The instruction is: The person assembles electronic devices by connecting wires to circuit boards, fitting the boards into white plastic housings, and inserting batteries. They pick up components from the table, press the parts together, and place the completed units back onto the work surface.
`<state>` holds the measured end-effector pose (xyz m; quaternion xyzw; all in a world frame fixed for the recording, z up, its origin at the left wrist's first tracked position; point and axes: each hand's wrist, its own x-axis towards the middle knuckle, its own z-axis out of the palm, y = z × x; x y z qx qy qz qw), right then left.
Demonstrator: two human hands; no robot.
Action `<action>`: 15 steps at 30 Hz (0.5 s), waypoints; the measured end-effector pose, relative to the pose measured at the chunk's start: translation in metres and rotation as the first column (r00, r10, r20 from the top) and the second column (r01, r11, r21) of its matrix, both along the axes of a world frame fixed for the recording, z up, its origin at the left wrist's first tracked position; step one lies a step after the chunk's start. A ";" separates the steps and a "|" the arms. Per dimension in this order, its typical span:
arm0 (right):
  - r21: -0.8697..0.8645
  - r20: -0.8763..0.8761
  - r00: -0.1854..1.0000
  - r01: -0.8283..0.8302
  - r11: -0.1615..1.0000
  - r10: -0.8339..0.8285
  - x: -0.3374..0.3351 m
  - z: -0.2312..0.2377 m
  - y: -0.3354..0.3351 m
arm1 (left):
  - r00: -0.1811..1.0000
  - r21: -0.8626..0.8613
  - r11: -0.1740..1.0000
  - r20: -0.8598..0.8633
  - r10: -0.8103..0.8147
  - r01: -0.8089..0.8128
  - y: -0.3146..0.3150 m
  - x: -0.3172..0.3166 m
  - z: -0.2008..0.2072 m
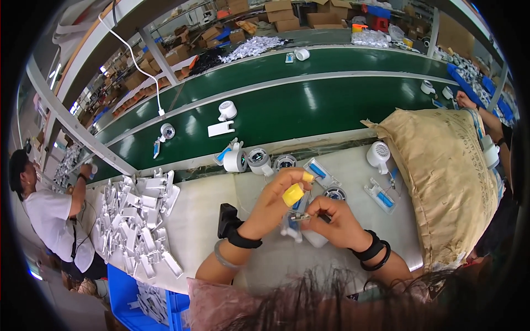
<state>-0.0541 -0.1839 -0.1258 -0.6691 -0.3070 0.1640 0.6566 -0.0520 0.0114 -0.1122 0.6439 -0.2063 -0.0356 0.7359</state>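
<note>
My left hand (pixel 274 199), with yellow wraps on its fingers, is curled beside a white housing (pixel 291 229) with a blue cylindrical cell; what its fingers hold is hidden. My right hand (pixel 339 225) is closed in a pinch on a small metallic piece (pixel 300 217) at the housing. Behind my hands lie a white cover with a blue cell (pixel 317 169) and a round part with a dark face (pixel 335 193). Farther back are round white fan-like heads (pixel 258 159). To the right sit another head (pixel 379 155) and an open cover with a blue cell (pixel 380 196).
White plastic covers (pixel 141 218) are heaped at the left, above a blue bin (pixel 124 295). A green conveyor belt (pixel 309 102) carries several white units. A large brown sack (pixel 455 182) bounds the right side. Co-workers (pixel 52 212) stand at left and right.
</note>
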 end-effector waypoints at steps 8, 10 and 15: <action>0.377 -0.366 0.910 0.334 0.864 -0.193 0.008 0.013 -0.005 | 0.985 0.366 0.930 0.149 -0.082 0.022 -0.005 0.000 0.002; 0.400 -0.396 0.899 0.352 0.846 -0.187 0.008 0.013 -0.004 | 0.994 0.271 0.962 0.096 -0.043 0.016 -0.009 -0.001 -0.009; 0.427 -0.473 0.881 0.241 0.871 -0.012 0.008 0.016 -0.006 | 0.999 0.190 0.981 -0.037 -0.036 0.042 -0.016 -0.004 -0.013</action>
